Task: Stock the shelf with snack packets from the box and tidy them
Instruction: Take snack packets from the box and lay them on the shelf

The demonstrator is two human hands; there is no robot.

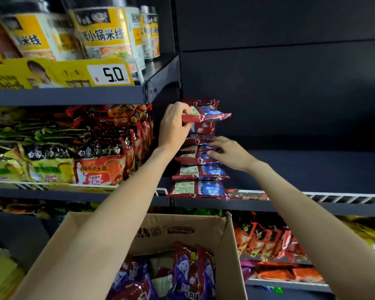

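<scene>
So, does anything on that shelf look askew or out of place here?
Yes. The top packet, pinched in the left hand, juts out at an angle from the red stack instead of lying flush. The right hand touches the stack's middle. A lone packet lies flat against the shelf rail.

From my feed, the left hand (174, 124) covers the near end of the top packet (206, 116), so I cannot read that end of its label. The right hand (227, 152) hides part of the stack of packets (200, 169) just beneath that top packet. My forearms block much of the cardboard box (182, 231) below the stack, and the picture's lower edge cuts the box off. The noodle cups (104, 33) up and left of the stack are cropped at the top edge, their print blurred.
</scene>
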